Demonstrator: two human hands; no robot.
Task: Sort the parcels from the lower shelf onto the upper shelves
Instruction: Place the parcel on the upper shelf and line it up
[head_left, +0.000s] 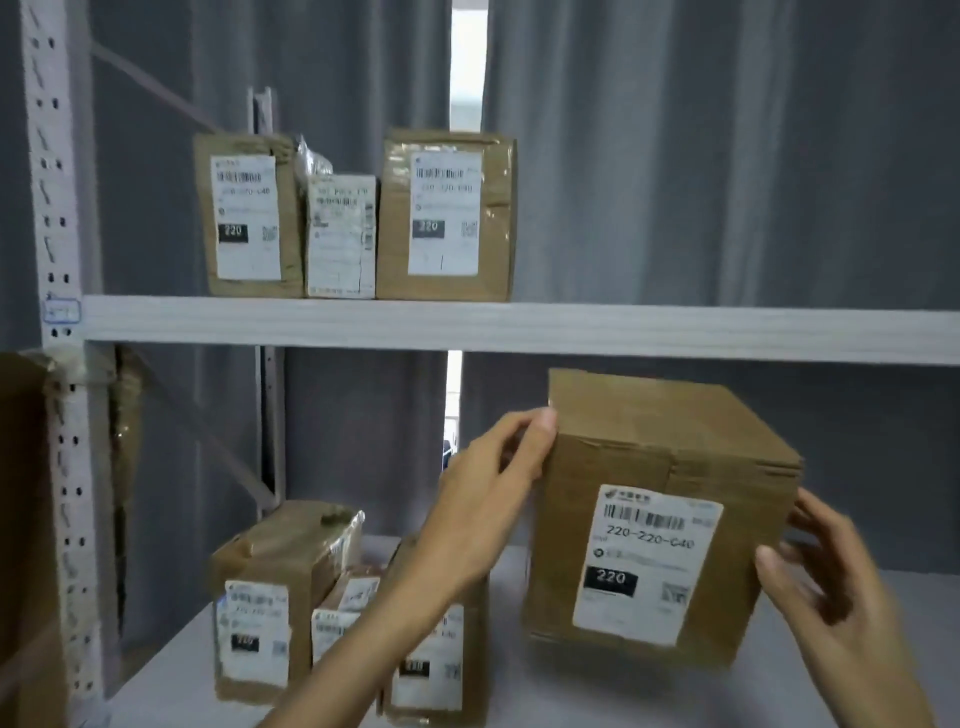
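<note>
A large brown cardboard parcel (623, 452) with a white "220" label stands on the lower shelf (831, 691) at the right. My left hand (488, 499) grips its upper left corner, thumb on the top edge. My right hand (826, 577) is at the parcel's right side with fingers spread; whether it touches the box is unclear because of blur. Three labelled parcels stand on the upper shelf (675, 332): a brown box (244, 218), a small white packet (340, 239) and a brown box (447, 218).
Several smaller labelled parcels (275, 597) sit on the lower shelf's left part, partly behind my left forearm. A white perforated upright (57, 364) frames the left side. Another big carton (26, 519) is at far left. Grey curtains hang behind.
</note>
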